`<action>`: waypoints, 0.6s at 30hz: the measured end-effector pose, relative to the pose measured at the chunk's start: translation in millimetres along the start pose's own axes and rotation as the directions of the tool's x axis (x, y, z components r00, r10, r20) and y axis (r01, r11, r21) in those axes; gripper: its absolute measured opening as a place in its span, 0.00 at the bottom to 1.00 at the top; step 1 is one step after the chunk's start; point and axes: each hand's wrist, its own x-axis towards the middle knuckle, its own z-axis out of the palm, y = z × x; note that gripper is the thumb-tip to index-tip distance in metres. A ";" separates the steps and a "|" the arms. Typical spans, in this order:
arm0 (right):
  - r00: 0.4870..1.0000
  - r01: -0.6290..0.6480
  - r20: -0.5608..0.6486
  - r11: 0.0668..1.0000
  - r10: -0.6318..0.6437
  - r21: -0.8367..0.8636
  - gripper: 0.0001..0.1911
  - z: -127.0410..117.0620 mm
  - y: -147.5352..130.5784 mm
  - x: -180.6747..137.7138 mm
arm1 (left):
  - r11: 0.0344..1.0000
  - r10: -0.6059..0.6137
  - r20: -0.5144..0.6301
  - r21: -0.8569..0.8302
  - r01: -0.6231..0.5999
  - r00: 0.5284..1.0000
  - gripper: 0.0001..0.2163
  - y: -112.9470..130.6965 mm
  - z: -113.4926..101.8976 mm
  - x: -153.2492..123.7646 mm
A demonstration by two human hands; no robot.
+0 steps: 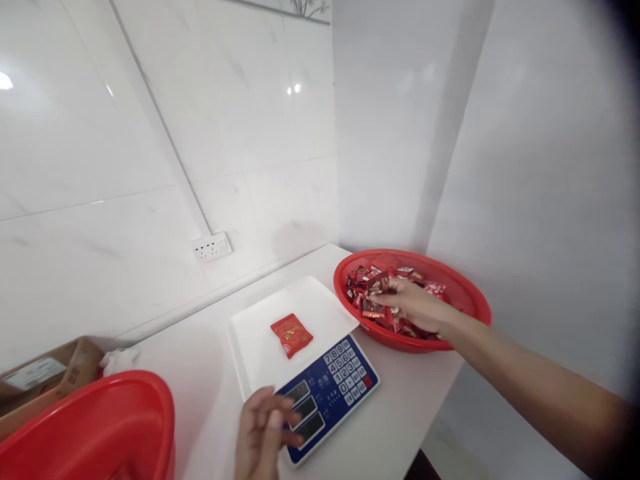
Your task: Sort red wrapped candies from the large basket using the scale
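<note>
My right hand (410, 303) reaches into a red plastic basket (473, 297) filled with small wrapped packets (395, 320). Its fingers are closed on a dark red packet (377, 283) at the top of the pile. Over the display end of a digital scale (334, 380) hovers my left hand (265, 430), loosely curled with fingers apart and nothing in them. On the scale's white tray (260, 320) lies one flat red packet (291, 335) with gold print, away from both hands.
At the lower left stands a second red basket (165, 407), with something red partly visible inside. Behind it is an open cardboard box (75, 370) beside crumpled white material (120, 360). A wall socket (212, 247) sits above the white table (200, 360); walls border the back and right.
</note>
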 end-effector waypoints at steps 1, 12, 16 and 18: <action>0.997 -0.006 0.078 0.999 0.003 0.034 0.15 16.6 -3.0 -7.0 | 1.000 -0.023 0.078 0.010 0.022 0.997 0.22 2.2 9.7 -3.9; 0.787 -0.054 0.615 0.988 -0.047 0.145 0.12 123.7 -13.6 -57.1 | 0.985 -0.161 0.240 0.108 0.138 0.958 0.19 4.3 42.1 4.1; 0.780 -0.259 0.626 0.901 -0.017 0.348 0.25 124.7 -14.3 -62.5 | 0.963 -0.215 0.109 -0.139 0.230 0.970 0.17 10.5 30.1 12.6; 0.820 -0.266 0.572 0.872 -0.020 0.411 0.26 122.5 -12.0 -61.7 | 0.928 -0.297 0.073 -0.215 0.305 0.952 0.17 14.0 22.6 15.3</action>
